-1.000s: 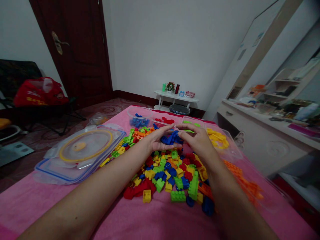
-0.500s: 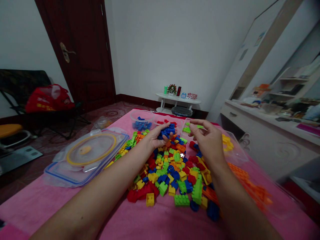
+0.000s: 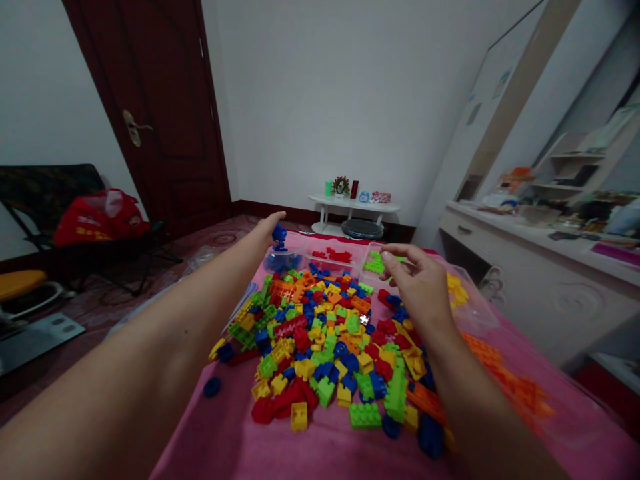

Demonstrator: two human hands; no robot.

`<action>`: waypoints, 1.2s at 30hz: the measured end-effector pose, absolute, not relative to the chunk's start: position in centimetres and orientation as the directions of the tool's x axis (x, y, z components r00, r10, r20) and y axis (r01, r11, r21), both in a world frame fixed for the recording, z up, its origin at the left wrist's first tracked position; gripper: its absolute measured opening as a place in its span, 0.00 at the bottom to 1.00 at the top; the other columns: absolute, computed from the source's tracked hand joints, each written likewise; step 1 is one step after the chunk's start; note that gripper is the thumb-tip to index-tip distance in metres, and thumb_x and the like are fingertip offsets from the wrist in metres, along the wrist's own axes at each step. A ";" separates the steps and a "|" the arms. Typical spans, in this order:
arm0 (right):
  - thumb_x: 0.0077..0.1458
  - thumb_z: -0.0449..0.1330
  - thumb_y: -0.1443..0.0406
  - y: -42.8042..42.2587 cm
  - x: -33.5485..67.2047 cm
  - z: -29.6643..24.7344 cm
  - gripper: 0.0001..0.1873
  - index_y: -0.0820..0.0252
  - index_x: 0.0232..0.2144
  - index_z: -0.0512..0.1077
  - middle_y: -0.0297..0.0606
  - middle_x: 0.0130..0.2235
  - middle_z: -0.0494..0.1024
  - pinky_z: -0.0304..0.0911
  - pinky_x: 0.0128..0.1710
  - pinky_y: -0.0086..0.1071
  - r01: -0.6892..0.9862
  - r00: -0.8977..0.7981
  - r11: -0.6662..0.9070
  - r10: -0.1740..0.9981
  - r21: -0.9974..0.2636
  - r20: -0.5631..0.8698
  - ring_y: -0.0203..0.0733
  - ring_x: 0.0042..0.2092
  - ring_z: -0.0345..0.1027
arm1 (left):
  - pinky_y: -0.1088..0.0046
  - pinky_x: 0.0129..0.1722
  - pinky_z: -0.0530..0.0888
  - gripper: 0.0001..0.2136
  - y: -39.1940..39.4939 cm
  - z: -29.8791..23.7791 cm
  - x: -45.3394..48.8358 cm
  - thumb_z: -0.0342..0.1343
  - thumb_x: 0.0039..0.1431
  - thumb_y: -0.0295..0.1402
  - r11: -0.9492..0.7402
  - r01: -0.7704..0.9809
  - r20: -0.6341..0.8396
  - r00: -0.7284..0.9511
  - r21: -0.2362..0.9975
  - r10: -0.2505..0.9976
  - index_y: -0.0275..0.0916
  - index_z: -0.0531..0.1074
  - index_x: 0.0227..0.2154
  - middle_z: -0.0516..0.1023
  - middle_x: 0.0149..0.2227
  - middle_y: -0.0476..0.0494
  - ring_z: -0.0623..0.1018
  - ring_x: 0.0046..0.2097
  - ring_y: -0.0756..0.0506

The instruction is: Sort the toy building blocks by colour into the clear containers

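Note:
At the far left of the pink cloth, my left hand (image 3: 270, 230) is turned over above a clear round tub (image 3: 283, 252) of blue bricks. Blue building bricks (image 3: 279, 237) form a short column from beside its palm down to the tub's rim. The thumb sticks out, while the other fingers are mostly hidden. My right hand (image 3: 413, 270) hovers over the right of the pile, loosely curled, thumb and forefinger slightly apart with nothing visible between them. Just beyond it is a clear box with green bricks (image 3: 374, 262). Beneath both arms spreads a mixed pile of building bricks (image 3: 325, 333).
A clear box holds red bricks (image 3: 339, 255) at the back. Yellow pieces (image 3: 457, 290) and orange bricks (image 3: 500, 373) lie in clear containers on the right. A blue wheel (image 3: 212, 387) lies apart on the pink cloth (image 3: 240, 433). My left arm covers most of the stacked lids.
My left hand has moved left and away from me, from above the pile to the tub, and turned over with the blue bricks. My right hand has barely moved.

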State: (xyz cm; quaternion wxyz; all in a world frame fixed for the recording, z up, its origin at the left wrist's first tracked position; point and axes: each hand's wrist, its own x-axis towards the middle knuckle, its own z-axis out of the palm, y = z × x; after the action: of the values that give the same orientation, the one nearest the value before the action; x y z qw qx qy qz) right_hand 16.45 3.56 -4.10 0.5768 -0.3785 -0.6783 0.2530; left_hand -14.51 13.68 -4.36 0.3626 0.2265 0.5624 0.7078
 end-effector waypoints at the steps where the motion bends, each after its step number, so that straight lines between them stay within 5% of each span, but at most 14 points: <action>1: 0.50 0.58 0.57 3.9 16.7 -4.2 0.16 0.63 0.36 0.73 0.37 0.27 0.75 0.61 0.22 0.27 0.240 -0.040 0.579 0.808 -0.779 0.588 0.36 0.25 0.68 | 0.60 0.38 0.72 0.15 13.6 -4.6 -14.5 0.63 0.44 0.35 -0.061 -0.135 -0.041 -0.642 0.989 0.765 0.35 0.69 0.35 0.74 0.34 0.38 0.75 0.38 0.41; 5: 0.50 0.58 0.59 5.7 18.0 -5.0 0.14 0.62 0.36 0.74 0.39 0.32 0.77 0.64 0.29 0.31 0.460 -0.015 0.536 0.802 -0.708 0.597 0.38 0.29 0.70 | 0.67 0.44 0.69 0.16 13.0 -5.7 -12.4 0.63 0.42 0.35 -0.001 0.323 0.199 -0.579 0.946 0.791 0.35 0.74 0.36 0.77 0.40 0.38 0.74 0.44 0.41; 9: 0.48 0.58 0.64 7.2 19.0 -6.8 0.13 0.62 0.37 0.75 0.42 0.38 0.77 0.64 0.39 0.35 0.790 -0.165 0.419 0.849 -0.448 0.502 0.42 0.37 0.71 | 0.71 0.41 0.70 0.13 11.4 -7.3 -8.5 0.58 0.46 0.33 -0.107 0.574 0.329 -0.298 0.812 0.896 0.34 0.77 0.35 0.79 0.35 0.41 0.76 0.39 0.45; 16: 0.50 0.56 0.66 7.7 18.9 -9.4 0.19 0.60 0.45 0.73 0.45 0.48 0.74 0.59 0.48 0.36 0.911 -0.348 0.373 0.924 -0.175 0.157 0.48 0.50 0.66 | 0.77 0.30 0.69 0.12 7.0 -9.1 -5.6 0.55 0.48 0.33 -0.227 0.806 0.275 0.083 0.547 0.958 0.36 0.78 0.35 0.80 0.31 0.45 0.76 0.32 0.48; 25: 0.49 0.55 0.69 8.4 18.8 -11.4 0.24 0.61 0.51 0.68 0.49 0.50 0.71 0.57 0.49 0.35 0.912 -0.381 0.393 0.917 -0.114 0.116 0.48 0.53 0.63 | 0.79 0.26 0.65 0.11 5.0 -9.3 -6.7 0.60 0.42 0.32 -0.249 0.890 0.071 0.241 0.382 0.968 0.41 0.79 0.32 0.79 0.30 0.48 0.75 0.31 0.48; 36: 0.47 0.58 0.62 8.0 18.4 -11.5 0.20 0.56 0.45 0.71 0.48 0.46 0.73 0.60 0.40 0.37 0.948 -0.311 0.314 0.949 -0.061 0.050 0.51 0.48 0.67 | 0.75 0.32 0.66 0.14 4.3 -9.3 -5.6 0.64 0.38 0.35 -0.184 0.949 0.087 0.167 0.257 0.982 0.45 0.79 0.33 0.78 0.34 0.45 0.75 0.36 0.44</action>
State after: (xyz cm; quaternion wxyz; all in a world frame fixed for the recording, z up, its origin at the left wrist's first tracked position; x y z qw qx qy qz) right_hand 18.45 7.96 -11.50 0.0384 -0.5858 -0.8095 0.0100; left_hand -5.57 4.31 -9.28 0.0717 0.7605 0.6347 0.1169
